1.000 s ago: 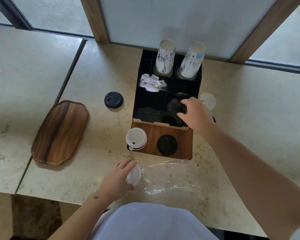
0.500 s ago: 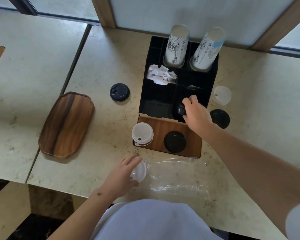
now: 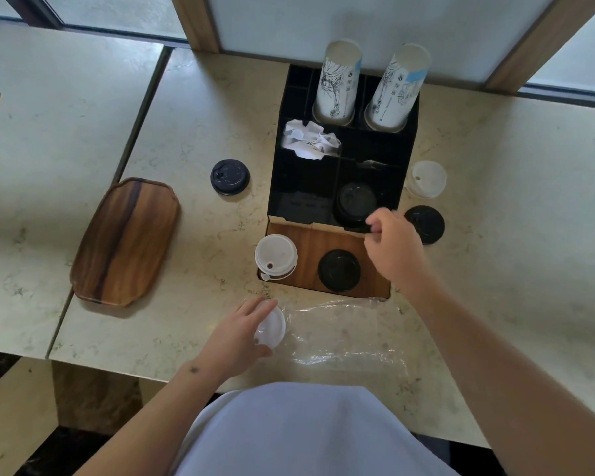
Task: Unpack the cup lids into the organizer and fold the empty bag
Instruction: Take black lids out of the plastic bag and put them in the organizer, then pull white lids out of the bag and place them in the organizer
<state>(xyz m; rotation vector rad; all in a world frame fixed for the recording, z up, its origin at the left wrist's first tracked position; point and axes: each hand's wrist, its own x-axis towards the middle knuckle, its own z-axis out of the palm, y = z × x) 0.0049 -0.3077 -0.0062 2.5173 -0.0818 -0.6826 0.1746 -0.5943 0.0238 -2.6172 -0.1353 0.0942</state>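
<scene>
My left hand [image 3: 234, 338] grips a white lid [image 3: 272, 326] lying on the table at the left end of the clear plastic bag [image 3: 340, 334], which lies flat. A black organizer [image 3: 275, 187] stands behind it. Black lids [image 3: 354, 202] rest in its right middle compartment. My right hand [image 3: 392, 249] hovers at their near edge with curled fingers; whether the fingertips grip the lids is unclear. The wooden front holds white lids [image 3: 275, 255] and black lids [image 3: 339, 269].
Loose on the table are a black lid [image 3: 230, 176] left of the organizer, and a white lid [image 3: 426, 178] and another black lid [image 3: 425, 223] to its right. Two paper cup stacks [image 3: 339, 80] and crumpled paper [image 3: 310, 139] fill the back. A wooden tray [image 3: 128, 242] lies left.
My right hand has drawn back from on top of the black lids to their near edge, leaving them in the compartment. My left hand stays on the white lid.
</scene>
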